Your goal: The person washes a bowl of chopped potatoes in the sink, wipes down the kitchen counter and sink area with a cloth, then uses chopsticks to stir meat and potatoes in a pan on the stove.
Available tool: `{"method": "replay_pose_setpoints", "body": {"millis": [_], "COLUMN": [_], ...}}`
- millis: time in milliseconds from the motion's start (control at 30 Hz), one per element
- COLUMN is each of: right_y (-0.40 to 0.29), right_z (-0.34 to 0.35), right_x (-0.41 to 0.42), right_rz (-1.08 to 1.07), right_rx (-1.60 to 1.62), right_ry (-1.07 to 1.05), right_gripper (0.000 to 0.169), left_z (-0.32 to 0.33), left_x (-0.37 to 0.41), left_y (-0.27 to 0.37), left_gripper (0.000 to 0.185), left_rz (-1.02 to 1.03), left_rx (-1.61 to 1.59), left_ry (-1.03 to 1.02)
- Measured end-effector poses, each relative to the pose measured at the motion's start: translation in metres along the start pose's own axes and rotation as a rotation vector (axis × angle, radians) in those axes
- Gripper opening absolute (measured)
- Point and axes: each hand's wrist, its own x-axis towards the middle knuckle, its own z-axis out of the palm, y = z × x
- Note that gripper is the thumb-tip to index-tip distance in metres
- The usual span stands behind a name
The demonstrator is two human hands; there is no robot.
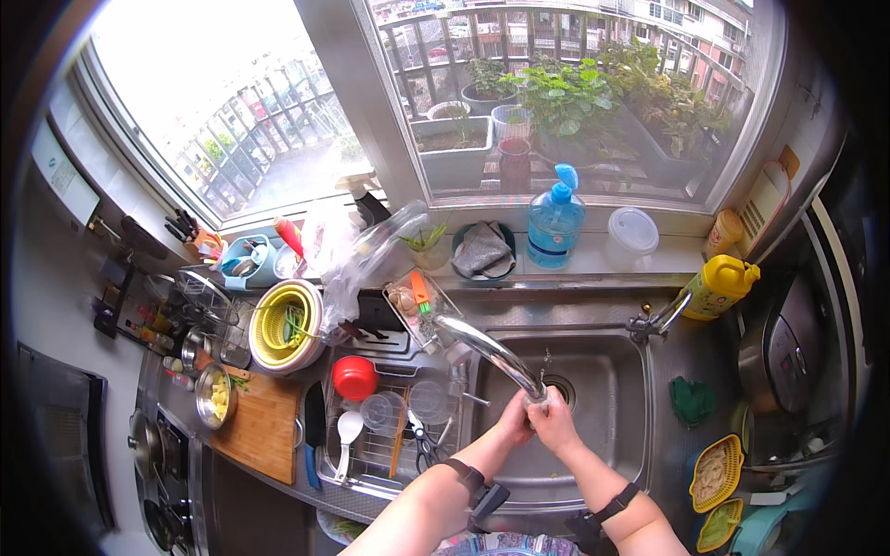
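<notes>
Over the stainless steel sink [598, 445], my left hand [516, 419] and my right hand [553, 417] are together at the spout end of the chrome faucet [487, 347]. Something small and pale shows between the fingers, right under the spout; what it is and which hand holds it cannot be told. A few water drops show above the drain [560, 390], behind the hands. Left of the sink, a wire dish rack [375, 445] carries a red bowl [355, 379], clear containers, a white rice paddle [349, 427] and kitchen scissors [424, 445].
A wooden cutting board [268, 424] and a metal bowl with yellow chunks [216, 396] lie left. Nested colanders [286, 323] stand behind. A blue pump bottle [555, 226] is on the sill. A yellow jug [716, 286], green cloth [692, 401] and yellow baskets [717, 472] are at right.
</notes>
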Motion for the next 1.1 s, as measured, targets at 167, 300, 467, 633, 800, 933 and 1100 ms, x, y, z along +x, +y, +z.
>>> {"method": "replay_pose_setpoints", "body": {"millis": [167, 300, 467, 633, 800, 933, 1100], "right_y": [0.017, 0.055, 0.061, 0.009, 0.024, 0.027, 0.052], "right_z": [0.016, 0.027, -0.001, 0.013, 0.016, -0.005, -0.021], "right_x": [0.006, 0.026, 0.04, 0.014, 0.016, 0.032, 0.03], "right_rz": [-0.029, -0.088, 0.196, -0.547, -0.208, -0.013, 0.06], "right_rx": [0.007, 0.067, 0.248, -0.176, 0.059, -0.089, -0.244], "right_ry": [0.04, 0.246, 0.246, 0.178, 0.211, 0.141, -0.019], "right_gripper": [0.038, 0.023, 0.02, 0.025, 0.021, 0.019, 0.033], "left_z": [0.01, 0.033, 0.054, 0.028, 0.048, 0.031, 0.023], "left_x": [-0.001, -0.015, -0.037, -0.009, -0.027, -0.027, -0.039], "left_y": [-0.006, -0.001, 0.012, 0.021, 0.003, 0.014, 0.021], "left_gripper": [0.043, 0.031, 0.025, 0.022, 0.018, 0.032, 0.047], "left_rz": [0.078, 0.083, 0.075, 0.126, 0.12, -0.11, -0.035], "left_rx": [-0.057, 0.324, 0.46, 0.036, 0.393, 0.641, 0.681], "left_ry": [-0.009, 0.198, 0.144, 0.164, 0.243, 0.194, 0.3]}}
